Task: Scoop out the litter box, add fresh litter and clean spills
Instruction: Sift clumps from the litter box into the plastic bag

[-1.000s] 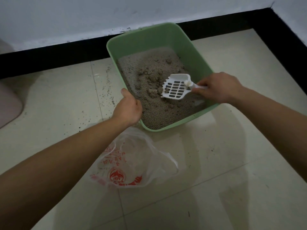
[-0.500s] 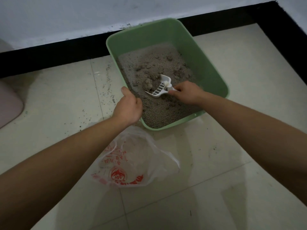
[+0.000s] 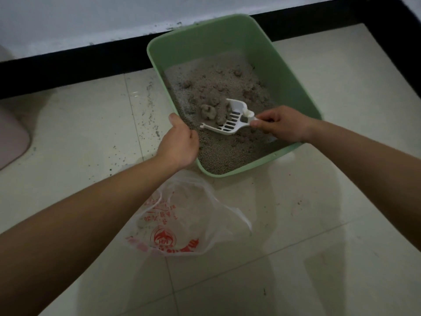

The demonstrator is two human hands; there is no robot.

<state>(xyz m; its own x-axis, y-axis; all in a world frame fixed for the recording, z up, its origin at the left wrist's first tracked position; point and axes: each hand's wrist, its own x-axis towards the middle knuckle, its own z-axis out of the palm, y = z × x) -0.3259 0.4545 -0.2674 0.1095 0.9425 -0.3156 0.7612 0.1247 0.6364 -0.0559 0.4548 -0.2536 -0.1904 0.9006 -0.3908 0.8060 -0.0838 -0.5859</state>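
Pale glossy floor tiles [image 3: 319, 236] run up to a black skirting strip [image 3: 68, 71] below a white wall [image 3: 91, 19] at the top of the frame. Right of centre, the right hand's [image 3: 282, 125] fingers [image 3: 259, 124] are curled and pinch the short handle of a white slotted scoop [image 3: 230, 125]. The scoop is tilted low over the litter with its open front pointing toward the left of the frame. A few grey clumps [image 3: 210, 111] sit right against that front edge. Just left of the scoop, the left hand [image 3: 178, 142] grips the near left rim of the green litter box [image 3: 284, 71], thumb up along the edge and fingers folded over it. The box stands on the floor in the upper middle of the frame, close to the skirting, and grey litter [image 3: 223, 153] covers its bottom. Below the left wrist, just beside the box's near corner, a crumpled clear plastic bag [image 3: 189, 220] with red print lies on the tiles. Dark spilled grains [image 3: 148, 115] speckle the floor left of the box. A pinkish rounded object [image 3: 11, 137] shows at the left edge.
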